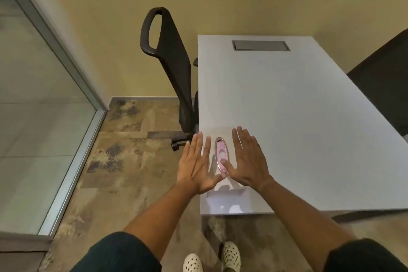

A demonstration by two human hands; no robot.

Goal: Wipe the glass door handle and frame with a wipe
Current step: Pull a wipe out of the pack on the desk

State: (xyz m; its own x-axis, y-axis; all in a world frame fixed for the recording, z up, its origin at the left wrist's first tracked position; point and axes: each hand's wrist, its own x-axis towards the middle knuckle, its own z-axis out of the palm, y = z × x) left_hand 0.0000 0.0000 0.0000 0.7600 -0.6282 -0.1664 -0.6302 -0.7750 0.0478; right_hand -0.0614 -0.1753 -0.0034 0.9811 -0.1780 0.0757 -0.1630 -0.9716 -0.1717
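**Reaching for the wipe box, door not yet touched**

Head view: both hands are spread flat with fingers straight, gripping nothing. Left hand (196, 164) and right hand (247, 161) flank the oval slot of the wipe box (221, 196), which sits at the near-left corner of the white desk (298, 117). The right thumb reaches the slot, where a pink wipe (220, 150) shows. Glass door frame (66, 62) stands well left of the desk; no handle is in view. Judgement: steady the box with the left hand and pinch one sheet out.

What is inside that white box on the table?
Through the oval opening of the white box, only pink material shows, probably a wipe. The rest is hidden by the box and both hands, left, right.
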